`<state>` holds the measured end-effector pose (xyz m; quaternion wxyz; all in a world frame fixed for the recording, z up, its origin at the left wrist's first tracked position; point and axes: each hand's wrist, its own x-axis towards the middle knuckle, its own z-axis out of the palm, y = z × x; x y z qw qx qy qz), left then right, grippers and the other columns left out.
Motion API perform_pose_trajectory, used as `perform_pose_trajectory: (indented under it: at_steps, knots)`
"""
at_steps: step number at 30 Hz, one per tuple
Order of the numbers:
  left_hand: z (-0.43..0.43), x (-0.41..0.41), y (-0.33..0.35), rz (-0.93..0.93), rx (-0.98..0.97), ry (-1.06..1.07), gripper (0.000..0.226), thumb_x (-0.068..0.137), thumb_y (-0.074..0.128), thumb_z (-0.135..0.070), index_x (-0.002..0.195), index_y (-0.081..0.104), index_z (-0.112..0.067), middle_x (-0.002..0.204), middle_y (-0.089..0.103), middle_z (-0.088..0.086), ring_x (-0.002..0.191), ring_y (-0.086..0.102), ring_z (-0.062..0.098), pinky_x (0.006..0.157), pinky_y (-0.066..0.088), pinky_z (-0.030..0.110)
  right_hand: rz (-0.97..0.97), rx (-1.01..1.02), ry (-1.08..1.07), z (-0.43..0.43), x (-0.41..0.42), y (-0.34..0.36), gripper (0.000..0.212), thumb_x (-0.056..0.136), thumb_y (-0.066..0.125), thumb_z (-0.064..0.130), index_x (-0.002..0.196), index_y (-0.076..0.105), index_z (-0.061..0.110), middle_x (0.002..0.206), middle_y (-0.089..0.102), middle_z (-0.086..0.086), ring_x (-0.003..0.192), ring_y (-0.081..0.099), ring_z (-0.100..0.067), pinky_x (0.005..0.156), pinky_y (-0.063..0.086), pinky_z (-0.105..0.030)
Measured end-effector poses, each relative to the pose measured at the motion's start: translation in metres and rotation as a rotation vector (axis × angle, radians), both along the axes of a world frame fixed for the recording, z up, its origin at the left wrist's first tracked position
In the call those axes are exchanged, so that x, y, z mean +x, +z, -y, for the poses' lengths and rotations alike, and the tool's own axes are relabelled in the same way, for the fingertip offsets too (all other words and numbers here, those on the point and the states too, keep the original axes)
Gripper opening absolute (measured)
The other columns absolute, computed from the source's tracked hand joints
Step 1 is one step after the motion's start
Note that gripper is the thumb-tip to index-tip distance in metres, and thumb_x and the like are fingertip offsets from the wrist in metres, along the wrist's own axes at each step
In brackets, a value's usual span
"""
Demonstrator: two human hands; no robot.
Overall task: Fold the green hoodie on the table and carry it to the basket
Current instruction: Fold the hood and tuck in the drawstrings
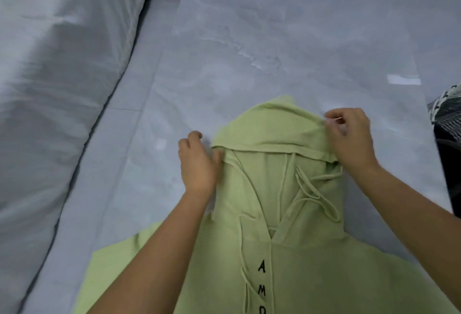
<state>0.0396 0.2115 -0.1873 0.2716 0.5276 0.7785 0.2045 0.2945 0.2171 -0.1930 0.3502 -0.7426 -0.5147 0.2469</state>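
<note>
A grey marble worktop [287, 39] carries the hoodie [287, 251], front up, at its near edge. Left hand [197, 164] and right hand [349, 134] pinch the hood [269, 129] sides. Folding barely begun; no basket visible.

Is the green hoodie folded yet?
Not yet: the green hoodie lies spread flat on the table, both hands gripping only its hood.
</note>
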Motion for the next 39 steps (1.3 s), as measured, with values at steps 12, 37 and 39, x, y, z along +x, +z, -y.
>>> perform_pose_trajectory:
  at_steps: [12,37,39]
  knots:
    - [-0.035,0.033,0.033,0.551,-0.097,-0.236,0.012,0.084,0.060,-0.009,0.096,0.062,-0.010,0.078,0.057,-0.004,0.073,0.052,0.010,0.078,0.044,0.026,-0.624,-0.269,0.522,0.004,-0.107,0.001,0.049,0.079,0.055,-0.004,0.121,0.050,0.021,0.106,0.061,0.007,0.094,0.060,0.003,0.083,0.047,-0.014]
    - [-0.044,0.026,-0.009,-0.599,-0.155,-0.932,0.067,0.089,0.042,-0.035,0.147,0.013,-0.018,0.158,0.007,0.000,0.145,0.005,0.017,0.114,0.002,0.053,0.351,-0.050,0.371,-0.002,-0.069,0.015,0.043,0.084,0.044,0.018,0.125,0.052,0.008,0.129,0.053,-0.015,0.122,0.045,-0.030,0.102,0.031,-0.039]
    - [-0.034,0.036,-0.004,-0.491,0.089,-0.908,0.055,0.085,0.046,-0.023,0.139,0.036,-0.013,0.149,0.033,0.009,0.136,0.031,0.027,0.108,0.025,0.047,0.441,-0.143,0.228,0.008,-0.028,0.033,0.035,0.084,0.056,0.025,0.115,0.053,0.009,0.117,0.052,-0.014,0.111,0.045,-0.033,0.091,0.036,-0.040]
